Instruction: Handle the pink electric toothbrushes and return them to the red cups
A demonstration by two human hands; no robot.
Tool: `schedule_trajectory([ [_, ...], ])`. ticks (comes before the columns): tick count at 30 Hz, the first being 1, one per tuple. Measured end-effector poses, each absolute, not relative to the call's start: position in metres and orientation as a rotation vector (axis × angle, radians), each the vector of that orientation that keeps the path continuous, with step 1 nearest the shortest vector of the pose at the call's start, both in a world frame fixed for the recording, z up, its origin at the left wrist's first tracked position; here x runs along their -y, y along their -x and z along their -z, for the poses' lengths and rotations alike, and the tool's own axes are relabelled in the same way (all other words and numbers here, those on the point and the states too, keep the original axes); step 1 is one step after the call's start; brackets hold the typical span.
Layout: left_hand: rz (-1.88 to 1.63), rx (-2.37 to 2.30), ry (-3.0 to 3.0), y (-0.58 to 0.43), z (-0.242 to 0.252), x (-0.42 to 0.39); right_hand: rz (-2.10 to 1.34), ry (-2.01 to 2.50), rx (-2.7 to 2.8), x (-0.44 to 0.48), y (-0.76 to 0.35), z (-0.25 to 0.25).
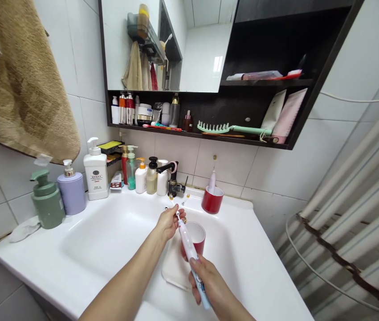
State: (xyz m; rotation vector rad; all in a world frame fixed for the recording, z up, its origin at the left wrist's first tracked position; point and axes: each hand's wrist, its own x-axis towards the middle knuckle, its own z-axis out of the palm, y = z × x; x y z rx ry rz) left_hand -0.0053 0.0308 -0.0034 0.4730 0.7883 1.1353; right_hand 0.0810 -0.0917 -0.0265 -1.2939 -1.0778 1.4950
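One electric toothbrush point(188, 249), clamped in the right hand point(207, 280), touches the left hand point(169, 222) beside one red cup point(196, 235).

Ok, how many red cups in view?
2. One red cup stands on the washbasin ledge right of the tap; the other is over the basin, partly behind the electric toothbrush. More could be hidden.

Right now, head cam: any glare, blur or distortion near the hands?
Head view: left hand and right hand look sharp, no clear motion blur; wide-angle distortion curves the tile lines and leans the striped curtain at right; a small glare patch shows in the mirror, none on the hands.
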Motion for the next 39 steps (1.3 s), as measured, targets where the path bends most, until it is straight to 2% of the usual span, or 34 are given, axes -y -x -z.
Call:
schedule_trajectory([
  [28,-1.076,-0.755,-0.805,-0.01,0.001,-0.016,-1.31,1.372,1.095,0.087,-0.081,0.029],
  [34,-1.056,-0.697,-0.755,-0.01,-0.001,-0.016,-1.575,1.154,0.939,0.09,-0.081,0.028],
  [39,-1.068,-0.685,-0.739,-0.012,0.0,-0.015,-1.481,1.173,0.949,0.093,-0.079,0.024],
])
